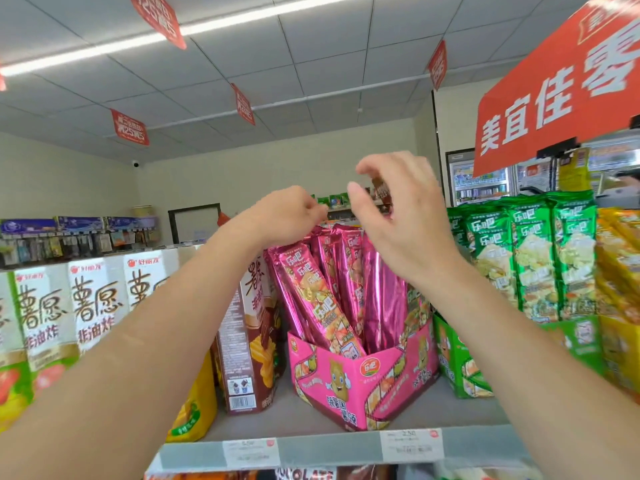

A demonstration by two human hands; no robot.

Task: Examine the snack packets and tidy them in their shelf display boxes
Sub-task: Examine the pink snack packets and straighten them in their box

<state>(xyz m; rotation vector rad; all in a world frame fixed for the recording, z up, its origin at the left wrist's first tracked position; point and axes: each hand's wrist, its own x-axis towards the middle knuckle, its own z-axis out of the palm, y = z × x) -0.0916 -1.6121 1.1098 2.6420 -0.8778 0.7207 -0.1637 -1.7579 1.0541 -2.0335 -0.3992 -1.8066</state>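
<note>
Left hand: fingers curled, pinching tops of pink packets. Right hand: just above same packets, thumb and fingers apart, gripping nothing we can see. We count at least four pink packets, upright or leaning left, in one pink display box below both hands. One green display box just beside, to right.

Left hand is curled over the tops of the pink packets, which stand tilted in their pink display box on the shelf. Right hand hovers just above them — fingers loosely bent, nothing in it as far as I can see. Green packets sit just to the right, a brown carton just left.
</note>
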